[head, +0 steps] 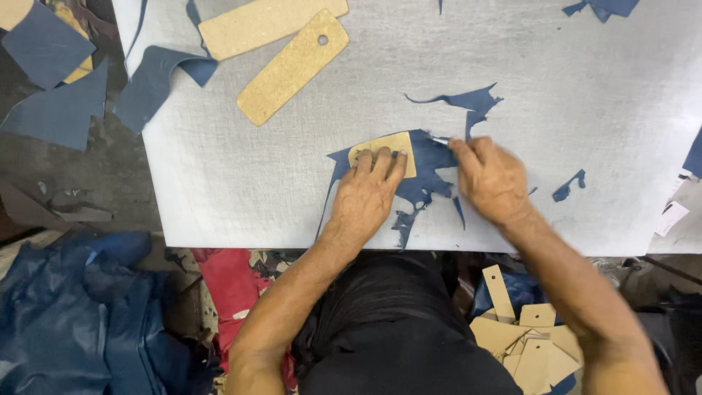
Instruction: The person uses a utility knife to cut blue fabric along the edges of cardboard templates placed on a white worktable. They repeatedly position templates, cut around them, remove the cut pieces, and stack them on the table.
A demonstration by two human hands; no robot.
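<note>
My left hand (368, 192) presses its fingers flat on a small tan cardboard template (387, 146) that lies on a ragged piece of blue leather (428, 164) on the white cutting board (241, 183). My right hand (491, 178) is closed around a thin metal blade (439, 140), whose tip shows at the template's right edge. Most of the blade is hidden in the fist.
Two long tan templates (292, 67) (256, 25) lie at the board's far left. Blue scraps (468, 102) (569, 186) are scattered on the board, and a strip (150, 84) hangs off its left edge. A blue leather pile (66, 314) lies lower left; stacked tan templates (526, 340) lower right.
</note>
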